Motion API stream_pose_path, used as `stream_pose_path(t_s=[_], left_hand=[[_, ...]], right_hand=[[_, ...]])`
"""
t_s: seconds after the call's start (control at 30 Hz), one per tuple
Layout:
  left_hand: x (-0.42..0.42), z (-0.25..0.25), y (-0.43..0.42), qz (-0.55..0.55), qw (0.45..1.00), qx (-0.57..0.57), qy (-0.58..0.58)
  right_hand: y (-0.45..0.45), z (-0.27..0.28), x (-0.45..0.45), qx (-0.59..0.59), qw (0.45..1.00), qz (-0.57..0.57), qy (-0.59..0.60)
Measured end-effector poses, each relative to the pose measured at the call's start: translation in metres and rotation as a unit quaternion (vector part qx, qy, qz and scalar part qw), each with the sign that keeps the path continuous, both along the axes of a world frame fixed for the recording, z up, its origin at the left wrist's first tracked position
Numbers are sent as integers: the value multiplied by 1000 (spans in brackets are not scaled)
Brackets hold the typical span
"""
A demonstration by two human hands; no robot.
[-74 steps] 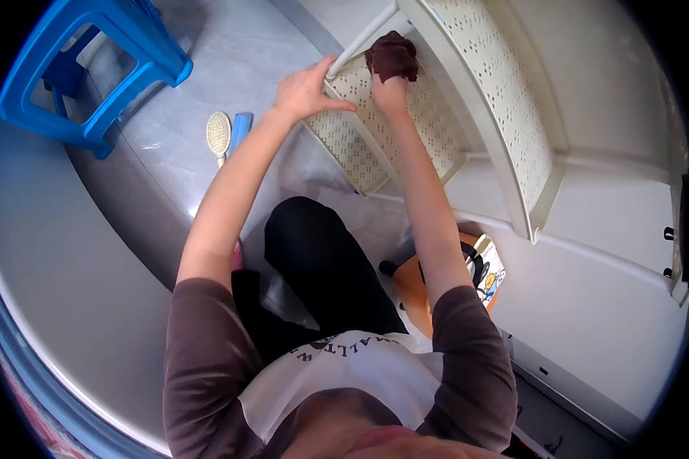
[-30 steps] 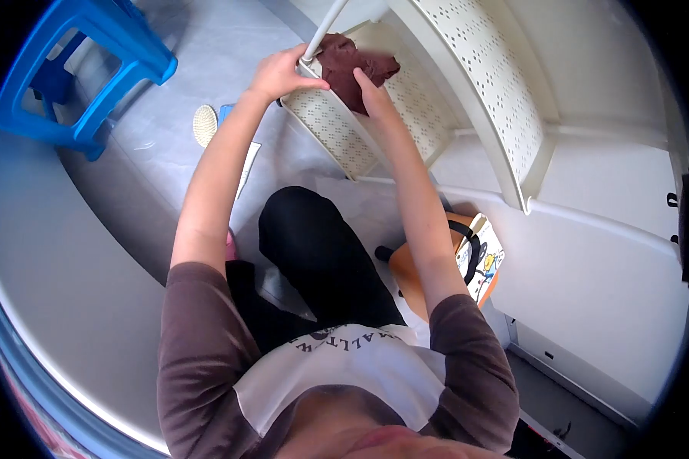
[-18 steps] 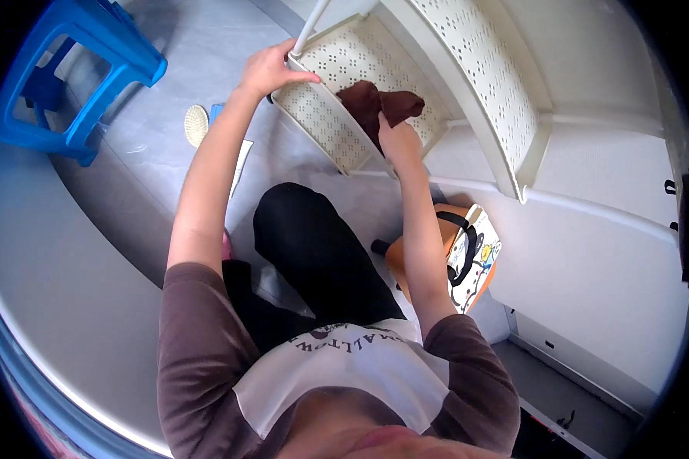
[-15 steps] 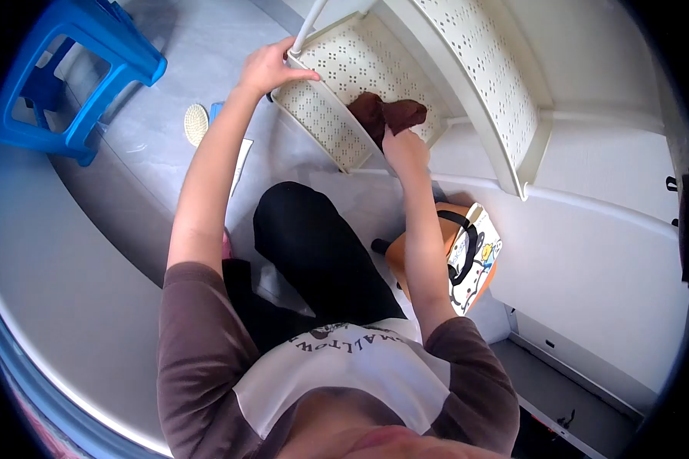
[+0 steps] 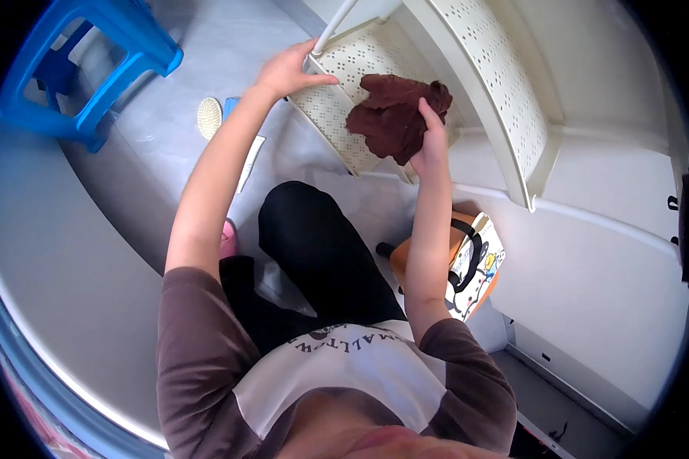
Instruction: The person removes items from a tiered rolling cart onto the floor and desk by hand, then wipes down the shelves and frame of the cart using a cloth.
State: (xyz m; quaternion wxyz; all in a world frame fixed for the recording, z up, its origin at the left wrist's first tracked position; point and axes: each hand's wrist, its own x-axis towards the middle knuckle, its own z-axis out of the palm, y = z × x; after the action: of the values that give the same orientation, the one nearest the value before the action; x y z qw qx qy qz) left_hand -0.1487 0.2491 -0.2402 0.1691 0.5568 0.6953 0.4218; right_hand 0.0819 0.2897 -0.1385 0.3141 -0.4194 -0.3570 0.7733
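A dark brown cloth [image 5: 394, 118], crumpled and partly spread, is held in my right hand [image 5: 432, 141] over the lower tier of a cream shelf rack [image 5: 364, 53] with punched holes. The thumb lies on top of the cloth; the other fingers are hidden beneath it. My left hand [image 5: 287, 73] grips the rack's near left corner, by the foot of a white post [image 5: 334, 27], with the thumb stretched along the rim. The upper tier [image 5: 490, 84] curves above and to the right of the cloth.
A blue plastic stool [image 5: 122, 46] stands at the upper left. On the grey floor lie a hairbrush [image 5: 209, 118], a blue object [image 5: 229, 107] and a white flat item [image 5: 250, 163]. An orange and white bag [image 5: 478, 264] with black handles sits below the rack.
My right hand has lifted the cloth from the tier surface and moved slightly right; the cloth is more spread out. My left hand stays at the rack corner while the view has shifted a little.
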Motion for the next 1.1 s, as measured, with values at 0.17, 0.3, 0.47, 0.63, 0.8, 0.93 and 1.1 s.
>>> stream_pose_path(t_s=[0.17,0.3,0.47,0.63,0.8,0.93,1.1], left_hand=[[-4,15,-10,122,989,-52,70],[-18,47,-32,-195,909,-315,-190],[39,65,-73,-294,570,-29,-767],[55,90,-77,-133,643,98,-748],[43,118,-80,-39,732,39,-679],[45,115,-80,-11,828,81,-555],[45,124,-79,15,915,97,-391]], right_hand=[[-6,24,-8,-7,988,68,141],[-26,40,-22,-42,969,98,223],[-45,31,-37,-90,947,93,295],[-59,34,-43,-55,953,42,295],[-65,31,-45,5,969,-31,243],[-66,31,-45,71,981,-87,158],[-61,26,-40,81,981,-66,163]])
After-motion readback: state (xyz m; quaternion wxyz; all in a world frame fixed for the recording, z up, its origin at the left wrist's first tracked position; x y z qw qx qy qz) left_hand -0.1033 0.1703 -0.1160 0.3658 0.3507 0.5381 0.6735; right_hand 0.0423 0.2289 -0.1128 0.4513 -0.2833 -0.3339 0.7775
